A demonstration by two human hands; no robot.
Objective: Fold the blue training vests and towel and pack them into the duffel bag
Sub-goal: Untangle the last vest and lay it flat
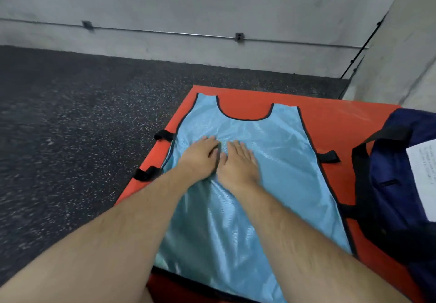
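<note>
The left hand (200, 158) is lying palm down on the blue vest (271, 151), its fingers (209, 142) stretched out straight and close together, gripping nothing. The right hand (238, 163) is pressing flat just beside it, its fingers (238, 147) likewise straight and only slightly spread. The two thumbs are meeting or nearly meeting between the hands; I cannot tell which.

One vest is showing. It is spreading out flat under both palms, its scooped neckline lying beyond the fingertips and its hem running back under the forearms. It is resting on one orange mat (335, 123), which is sitting on the dark speckled floor (82, 118).

One navy duffel bag (398, 184) is standing well to the right of the right hand's fingers, on the mat, with one white sheet of paper (424, 175) lying on it.

Three black strap loops (164, 135) are showing on the mat: two to the left of the left hand's fingers, one to the right of the vest.
</note>
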